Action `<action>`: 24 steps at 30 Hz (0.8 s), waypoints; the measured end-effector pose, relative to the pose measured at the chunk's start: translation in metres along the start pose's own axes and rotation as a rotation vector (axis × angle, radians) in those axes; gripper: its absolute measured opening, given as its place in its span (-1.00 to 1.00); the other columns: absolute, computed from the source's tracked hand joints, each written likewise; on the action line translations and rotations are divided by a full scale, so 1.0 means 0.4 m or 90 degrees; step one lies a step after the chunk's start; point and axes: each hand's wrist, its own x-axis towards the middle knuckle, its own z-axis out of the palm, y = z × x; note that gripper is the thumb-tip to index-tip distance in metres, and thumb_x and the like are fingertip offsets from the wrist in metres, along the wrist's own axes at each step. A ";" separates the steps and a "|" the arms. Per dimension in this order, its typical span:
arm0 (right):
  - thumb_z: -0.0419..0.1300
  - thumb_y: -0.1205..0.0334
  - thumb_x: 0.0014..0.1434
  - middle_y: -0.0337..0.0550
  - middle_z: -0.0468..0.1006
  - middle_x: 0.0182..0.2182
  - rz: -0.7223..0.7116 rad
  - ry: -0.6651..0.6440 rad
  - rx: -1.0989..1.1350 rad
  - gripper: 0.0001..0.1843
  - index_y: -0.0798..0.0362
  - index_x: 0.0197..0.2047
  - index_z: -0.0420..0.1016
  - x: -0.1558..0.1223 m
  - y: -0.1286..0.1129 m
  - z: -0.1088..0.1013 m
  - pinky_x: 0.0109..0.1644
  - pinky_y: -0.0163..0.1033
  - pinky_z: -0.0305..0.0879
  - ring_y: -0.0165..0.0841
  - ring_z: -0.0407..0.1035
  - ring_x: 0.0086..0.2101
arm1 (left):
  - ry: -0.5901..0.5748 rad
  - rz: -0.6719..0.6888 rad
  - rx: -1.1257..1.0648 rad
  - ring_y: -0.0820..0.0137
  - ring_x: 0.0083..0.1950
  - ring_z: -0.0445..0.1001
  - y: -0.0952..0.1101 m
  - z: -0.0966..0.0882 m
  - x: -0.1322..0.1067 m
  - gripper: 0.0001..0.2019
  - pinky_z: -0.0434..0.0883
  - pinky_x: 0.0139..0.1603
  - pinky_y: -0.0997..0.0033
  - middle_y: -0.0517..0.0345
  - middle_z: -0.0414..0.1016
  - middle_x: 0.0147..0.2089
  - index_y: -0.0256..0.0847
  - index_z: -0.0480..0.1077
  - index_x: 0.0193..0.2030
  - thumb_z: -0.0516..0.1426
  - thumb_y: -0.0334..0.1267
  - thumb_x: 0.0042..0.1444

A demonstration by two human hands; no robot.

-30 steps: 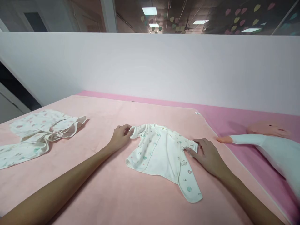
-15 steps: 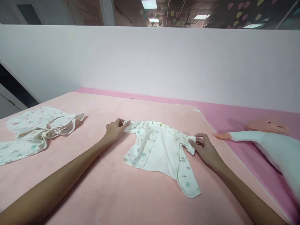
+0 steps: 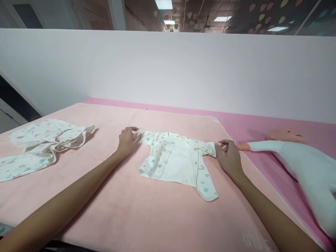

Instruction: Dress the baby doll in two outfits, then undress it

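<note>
A small white baby shirt (image 3: 181, 161) with printed animals and dots lies spread on a peach blanket (image 3: 162, 217). Its front hangs open, showing the plain white inside, and its neckline faces away from me. At the left sleeve end, my left hand (image 3: 128, 141) is closed, with thumb and fingers pinching the cuff. My right hand (image 3: 230, 159) has its curled fingers and thumb at the other cuff, and the exact grip there is partly hidden. Both sleeves stretch outward between my hands. The right front panel is splayed toward the lower right.
Left of the shirt lies a crumpled printed baby garment (image 3: 55, 136). A doll in a white suit (image 3: 296, 161) rests at the right on the pink surface (image 3: 262, 129), its hand close to my right hand. A white wall (image 3: 168, 70) stands behind the blanket.
My hands have shifted slightly away from me, drawing the shirt with them. The right-hand sleeve, bent down before, now lies straighter and flatter. My view has also shifted a little.
</note>
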 end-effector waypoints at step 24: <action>0.27 -0.13 0.35 -0.10 0.46 0.15 -0.162 -0.517 0.035 -0.40 -0.26 0.40 0.35 -0.172 -0.178 -0.076 0.26 0.03 0.30 -0.11 0.33 0.17 | -0.518 0.524 -0.180 0.10 0.30 0.40 0.404 0.228 0.031 -0.72 0.26 0.39 0.04 0.00 0.54 0.23 -0.10 0.47 0.08 0.20 -0.07 0.31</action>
